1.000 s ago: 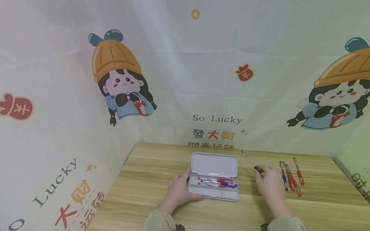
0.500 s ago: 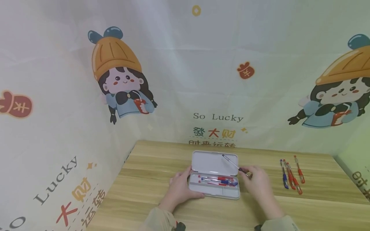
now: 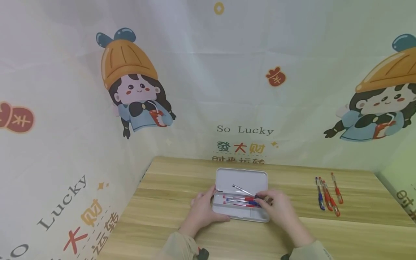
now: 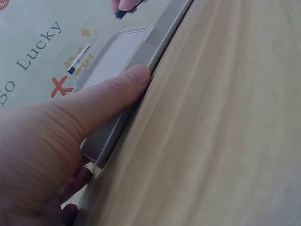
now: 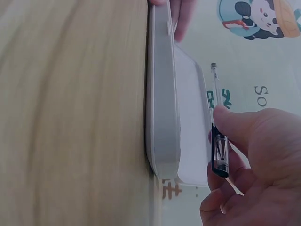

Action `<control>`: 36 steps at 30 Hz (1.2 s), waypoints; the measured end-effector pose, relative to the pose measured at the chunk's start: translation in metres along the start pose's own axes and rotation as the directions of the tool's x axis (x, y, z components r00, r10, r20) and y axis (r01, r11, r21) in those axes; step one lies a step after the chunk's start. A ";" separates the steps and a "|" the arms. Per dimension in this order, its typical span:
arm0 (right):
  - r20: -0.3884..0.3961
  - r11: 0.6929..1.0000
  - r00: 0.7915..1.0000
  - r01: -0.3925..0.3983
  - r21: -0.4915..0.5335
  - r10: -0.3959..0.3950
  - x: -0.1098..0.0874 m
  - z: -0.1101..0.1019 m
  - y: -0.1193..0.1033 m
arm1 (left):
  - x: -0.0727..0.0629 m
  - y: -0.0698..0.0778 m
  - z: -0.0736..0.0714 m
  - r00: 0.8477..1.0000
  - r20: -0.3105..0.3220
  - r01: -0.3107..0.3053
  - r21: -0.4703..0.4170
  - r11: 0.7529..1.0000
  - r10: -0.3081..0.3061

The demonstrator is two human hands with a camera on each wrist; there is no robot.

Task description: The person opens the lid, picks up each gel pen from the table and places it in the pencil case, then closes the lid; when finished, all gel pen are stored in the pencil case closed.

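A pale grey pencil case lies on the table with its lid laid back. Several red and blue gel pens lie in its rear compartment. My left hand holds the case by its left end, the thumb along the front wall. Over the right part of the case, my right hand pinches a black gel pen near its capped end. The pen's clear barrel points up and left, overlapping the hinge line in the head view.
To the right on the wooden table lie several more pens, a blue pen and red pens. A printed cloth hangs behind and along the left side of the table.
My right hand has carried the black gel pen leftward, from the table right of the case to over the case. The left hand has stayed at the case's left end.
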State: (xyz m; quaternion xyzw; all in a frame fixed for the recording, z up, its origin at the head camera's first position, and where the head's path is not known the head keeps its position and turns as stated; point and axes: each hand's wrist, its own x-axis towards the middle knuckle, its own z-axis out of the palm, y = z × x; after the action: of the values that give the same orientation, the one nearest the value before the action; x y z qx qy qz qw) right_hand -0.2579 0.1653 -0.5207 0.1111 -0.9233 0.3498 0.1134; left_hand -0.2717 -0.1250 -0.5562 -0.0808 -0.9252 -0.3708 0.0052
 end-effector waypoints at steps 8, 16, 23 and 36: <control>0.068 0.997 0.997 -0.044 0.060 0.039 -0.001 0.005 -0.001 | 0.001 -0.001 0.001 1.000 0.007 -0.016 0.000 1.000 0.016; 0.101 0.998 0.994 -0.049 0.050 0.044 0.002 0.010 -0.003 | 0.001 -0.001 0.003 1.000 0.011 -0.005 0.003 1.000 0.005; 0.123 0.999 0.992 0.030 -0.032 -0.026 0.009 0.018 -0.007 | 0.002 -0.003 0.002 1.000 -0.003 -0.026 0.009 1.000 0.026; 0.149 0.997 0.988 0.044 -0.070 -0.033 0.012 0.024 -0.007 | 0.001 -0.002 0.001 1.000 0.002 -0.025 0.009 1.000 0.025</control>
State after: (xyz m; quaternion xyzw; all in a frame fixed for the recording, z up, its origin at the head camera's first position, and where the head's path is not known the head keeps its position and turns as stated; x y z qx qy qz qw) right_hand -0.2705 0.1425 -0.5300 0.1501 -0.9391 0.3042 0.0552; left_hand -0.2733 -0.1259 -0.5583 -0.0927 -0.9258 -0.3664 0.0091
